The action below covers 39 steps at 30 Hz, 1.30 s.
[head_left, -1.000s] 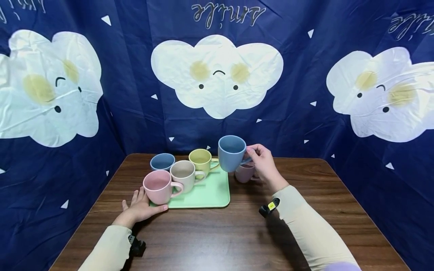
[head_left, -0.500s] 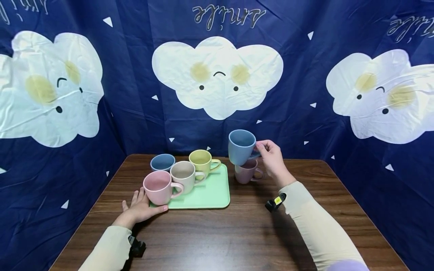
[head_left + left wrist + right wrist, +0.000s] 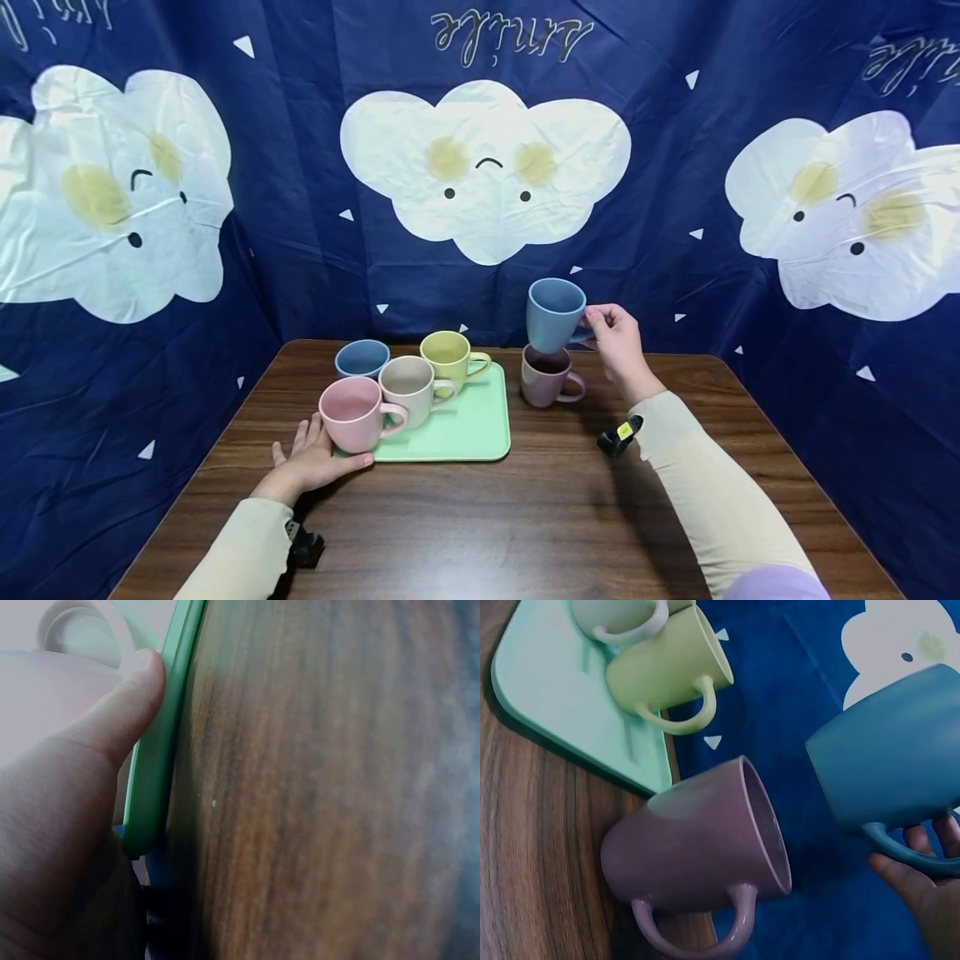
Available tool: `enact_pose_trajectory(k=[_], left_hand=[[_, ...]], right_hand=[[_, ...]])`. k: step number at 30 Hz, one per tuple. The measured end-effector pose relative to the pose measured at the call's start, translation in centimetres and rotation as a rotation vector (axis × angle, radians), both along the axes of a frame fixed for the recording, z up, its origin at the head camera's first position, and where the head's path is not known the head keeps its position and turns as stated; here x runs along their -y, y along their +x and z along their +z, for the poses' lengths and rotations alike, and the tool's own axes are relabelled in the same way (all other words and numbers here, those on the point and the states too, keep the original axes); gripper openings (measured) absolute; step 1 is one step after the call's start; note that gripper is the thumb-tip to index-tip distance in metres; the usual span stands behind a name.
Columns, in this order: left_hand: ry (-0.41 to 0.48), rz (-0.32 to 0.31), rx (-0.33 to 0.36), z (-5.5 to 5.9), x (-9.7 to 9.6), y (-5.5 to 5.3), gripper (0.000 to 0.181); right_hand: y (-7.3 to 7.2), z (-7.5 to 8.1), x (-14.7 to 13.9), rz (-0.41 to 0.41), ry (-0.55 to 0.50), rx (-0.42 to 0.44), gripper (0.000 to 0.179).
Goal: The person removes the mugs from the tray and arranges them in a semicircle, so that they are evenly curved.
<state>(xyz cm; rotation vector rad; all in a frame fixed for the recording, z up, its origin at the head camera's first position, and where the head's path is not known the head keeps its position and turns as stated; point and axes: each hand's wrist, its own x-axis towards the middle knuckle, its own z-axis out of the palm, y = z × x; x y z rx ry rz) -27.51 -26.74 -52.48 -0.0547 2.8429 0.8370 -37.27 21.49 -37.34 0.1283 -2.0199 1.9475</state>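
Observation:
My right hand [image 3: 619, 343] pinches the handle of a blue mug [image 3: 555, 317] and holds it upright in the air, just above a mauve mug [image 3: 545, 382] standing on the table right of the tray. In the right wrist view, a gap shows between the blue mug [image 3: 900, 750] and the rim of the mauve mug [image 3: 697, 840]. At the front left corner of the green tray [image 3: 468, 433], my left hand [image 3: 315, 462] rests with fingers spread against a pink mug [image 3: 351, 417]. Its thumb [image 3: 127, 705] lies along the tray's edge.
Beside the pink mug on the tray stand a cream mug [image 3: 407, 396], a yellow mug [image 3: 447, 358] and a second blue mug [image 3: 362, 358]. The wooden table [image 3: 480, 525] ends at a dark blue cloth [image 3: 300, 275] with cloud prints, which rises behind and at both sides.
My right hand has carried the blue mug right and slightly up, from the tray's back right corner to over the mauve mug. The left hand has stayed at the pink mug.

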Motion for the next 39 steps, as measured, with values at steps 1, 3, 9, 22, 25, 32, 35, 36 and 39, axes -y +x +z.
enact_pose_trajectory(k=[1,3,9,22,25,32,35,36,39], left_hand=[[0.000,-0.003,-0.001,-0.1,0.1,0.0,0.144],[-0.003,-0.006,-0.007,-0.3,0.1,-0.1,0.144],[-0.019,-0.007,-0.028,-0.7,0.3,-0.2,0.146],[-0.018,-0.005,-0.010,0.0,0.2,-0.1,0.146],[-0.021,-0.005,-0.015,-0.1,0.1,0.0,0.146],[-0.029,-0.004,-0.031,-0.3,0.3,-0.2,0.145],[-0.037,-0.005,-0.041,-0.5,0.3,-0.2,0.145],[-0.039,-0.004,-0.043,-0.6,0.3,-0.2,0.145],[-0.040,-0.005,-0.039,-0.8,0.2,-0.3,0.145]], right_hand=[[-0.1,-0.1,-0.1,-0.007,0.009,0.002,0.019],[-0.3,-0.2,-0.4,-0.022,0.009,0.001,0.019],[-1.0,-0.5,-0.9,-0.064,0.004,0.000,0.022],[-2.5,-1.3,-2.4,-0.160,-0.043,-0.005,0.024],[-2.7,-1.7,-2.6,-0.178,-0.042,0.006,0.025],[-2.8,-2.6,-3.1,-0.216,-0.053,0.012,0.026],[-2.9,-2.9,-3.3,-0.231,-0.043,0.025,0.024],[-2.9,-3.1,-3.3,-0.235,-0.040,0.030,0.024],[-3.0,-3.5,-3.5,-0.242,-0.038,0.043,0.022]])
